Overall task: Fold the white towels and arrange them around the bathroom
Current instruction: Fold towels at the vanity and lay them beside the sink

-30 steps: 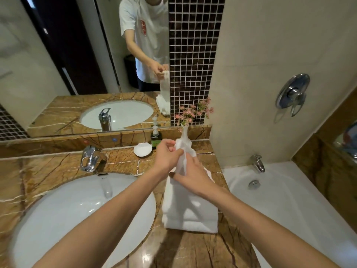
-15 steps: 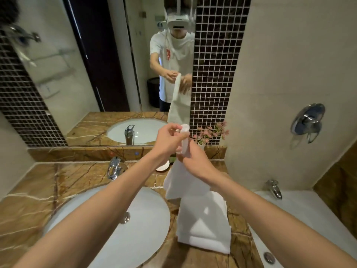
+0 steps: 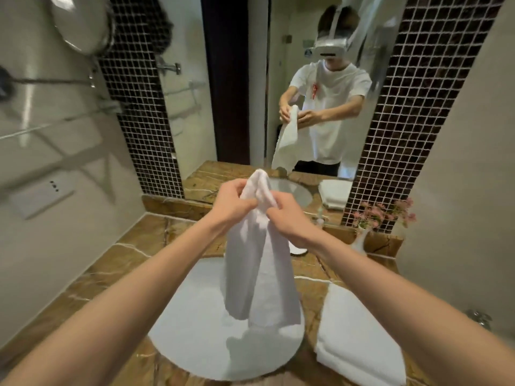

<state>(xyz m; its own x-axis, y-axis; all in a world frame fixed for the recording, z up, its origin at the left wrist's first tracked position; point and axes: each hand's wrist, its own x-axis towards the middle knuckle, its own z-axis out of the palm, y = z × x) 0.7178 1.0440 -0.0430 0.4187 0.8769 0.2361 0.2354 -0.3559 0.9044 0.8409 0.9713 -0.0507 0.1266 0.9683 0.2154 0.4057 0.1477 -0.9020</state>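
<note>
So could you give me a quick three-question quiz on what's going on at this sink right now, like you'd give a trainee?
1. True or false: the hanging towel is held by both the left hand and the right hand.
2. What lies directly below it? A) the sink B) the bathtub C) the floor
3. Fill in: a folded towel rests on the counter to the sink's ____.

Key: 1 true; 2 A; 3 right.

Brown veined marble worktop (image 3: pixel 133 254) with white oval sink (image 3: pixel 200 338). Large wall mirror (image 3: pixel 237 93) flanked by dark mosaic tile strips (image 3: pixel 412 112). Beige tiled walls (image 3: pixel 459 190). Pink flowers (image 3: pixel 381 215) in vase, right corner.
</note>
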